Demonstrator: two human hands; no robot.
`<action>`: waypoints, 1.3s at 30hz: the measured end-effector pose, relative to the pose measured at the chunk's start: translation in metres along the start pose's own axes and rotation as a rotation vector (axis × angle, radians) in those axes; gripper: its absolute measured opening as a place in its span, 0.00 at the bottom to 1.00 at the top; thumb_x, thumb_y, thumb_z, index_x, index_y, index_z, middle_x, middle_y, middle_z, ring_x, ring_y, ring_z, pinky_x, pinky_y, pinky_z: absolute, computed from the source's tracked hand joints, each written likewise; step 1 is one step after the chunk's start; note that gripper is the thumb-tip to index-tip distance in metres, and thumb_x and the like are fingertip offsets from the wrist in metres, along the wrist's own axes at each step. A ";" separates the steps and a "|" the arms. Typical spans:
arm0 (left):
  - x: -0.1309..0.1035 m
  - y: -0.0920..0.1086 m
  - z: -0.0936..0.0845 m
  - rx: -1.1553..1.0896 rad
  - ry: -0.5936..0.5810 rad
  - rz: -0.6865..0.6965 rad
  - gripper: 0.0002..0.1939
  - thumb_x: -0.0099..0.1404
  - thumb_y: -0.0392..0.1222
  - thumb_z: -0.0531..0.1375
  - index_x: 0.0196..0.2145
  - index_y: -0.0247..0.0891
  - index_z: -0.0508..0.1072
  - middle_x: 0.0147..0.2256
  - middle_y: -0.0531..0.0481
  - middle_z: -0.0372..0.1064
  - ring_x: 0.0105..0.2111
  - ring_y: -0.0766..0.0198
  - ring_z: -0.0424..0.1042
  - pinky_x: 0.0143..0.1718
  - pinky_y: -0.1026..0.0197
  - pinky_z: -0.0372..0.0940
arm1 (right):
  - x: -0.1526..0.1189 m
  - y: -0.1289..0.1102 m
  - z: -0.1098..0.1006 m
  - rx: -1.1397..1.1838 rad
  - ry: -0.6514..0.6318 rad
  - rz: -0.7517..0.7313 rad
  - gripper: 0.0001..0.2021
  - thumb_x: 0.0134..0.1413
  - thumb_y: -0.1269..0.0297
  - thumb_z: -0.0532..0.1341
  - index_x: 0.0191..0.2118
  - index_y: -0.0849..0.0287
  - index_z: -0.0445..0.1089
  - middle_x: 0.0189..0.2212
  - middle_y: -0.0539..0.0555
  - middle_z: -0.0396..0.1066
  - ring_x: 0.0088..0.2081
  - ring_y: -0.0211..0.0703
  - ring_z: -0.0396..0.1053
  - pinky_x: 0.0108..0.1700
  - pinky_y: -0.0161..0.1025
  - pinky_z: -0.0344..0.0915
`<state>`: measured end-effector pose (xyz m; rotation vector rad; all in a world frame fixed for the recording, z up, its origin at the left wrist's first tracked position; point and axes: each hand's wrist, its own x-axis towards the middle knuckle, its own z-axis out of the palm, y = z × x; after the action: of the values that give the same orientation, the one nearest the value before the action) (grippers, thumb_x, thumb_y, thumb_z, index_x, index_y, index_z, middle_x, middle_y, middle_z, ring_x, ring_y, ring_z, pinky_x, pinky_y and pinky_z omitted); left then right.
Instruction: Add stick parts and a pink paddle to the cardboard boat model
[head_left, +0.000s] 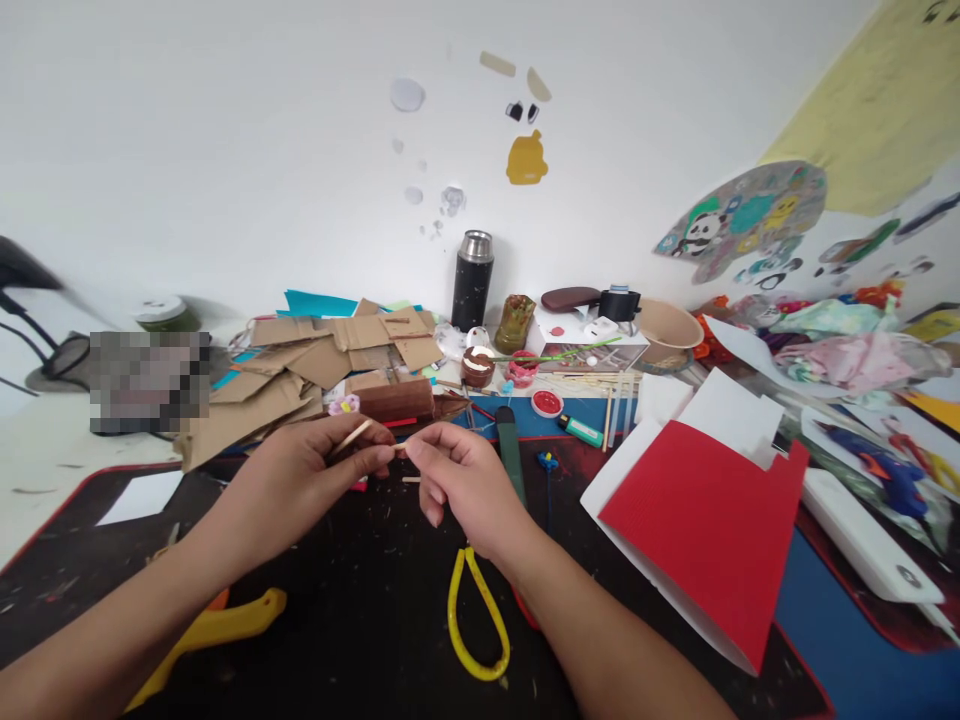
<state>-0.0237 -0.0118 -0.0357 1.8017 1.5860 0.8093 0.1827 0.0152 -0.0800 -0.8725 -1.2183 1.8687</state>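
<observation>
My left hand [319,475] pinches a thin pale wooden stick [352,437], one end of which sticks up past the fingers. Opposite it, my right hand [461,480] is closed at thumb and forefinger on a short pale bit of stick between the two hands' fingertips. Whether both parts are one piece is hidden by the fingers. Just behind the hands lies a brown cylinder [394,400] with a pink flower [345,404] at its left end. A short stick piece [411,480] rests on the black mat [360,620] below my fingertips.
Yellow-handled pliers [478,625] lie near my right forearm, and a yellow tool handle [240,618] by my left. Cardboard scraps [322,350] pile up behind. A black thermos [473,285] stands at the wall. Red corrugated card [697,530] and a white power strip [862,535] are at right.
</observation>
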 end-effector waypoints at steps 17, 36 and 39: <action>-0.005 0.002 0.008 0.006 -0.057 0.141 0.24 0.81 0.60 0.53 0.33 0.45 0.76 0.28 0.53 0.77 0.28 0.58 0.76 0.34 0.57 0.67 | -0.001 0.002 -0.001 0.254 -0.117 0.062 0.25 0.54 0.40 0.80 0.36 0.56 0.76 0.15 0.37 0.61 0.14 0.32 0.58 0.19 0.33 0.55; -0.004 -0.002 0.013 0.019 -0.018 0.127 0.25 0.80 0.63 0.52 0.32 0.46 0.70 0.26 0.54 0.70 0.27 0.58 0.71 0.31 0.57 0.65 | 0.003 0.007 -0.003 0.207 -0.039 0.033 0.28 0.55 0.34 0.78 0.38 0.56 0.75 0.17 0.38 0.64 0.14 0.33 0.59 0.19 0.34 0.56; -0.004 -0.002 0.014 0.033 -0.028 0.114 0.25 0.80 0.64 0.52 0.32 0.46 0.70 0.27 0.54 0.70 0.27 0.57 0.71 0.32 0.57 0.65 | 0.003 0.007 -0.002 0.189 -0.055 0.030 0.28 0.53 0.36 0.80 0.36 0.56 0.74 0.17 0.38 0.63 0.15 0.33 0.59 0.19 0.33 0.56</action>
<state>-0.0143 -0.0166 -0.0463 1.9332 1.4988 0.8101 0.1815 0.0171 -0.0876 -0.7445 -1.0452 2.0063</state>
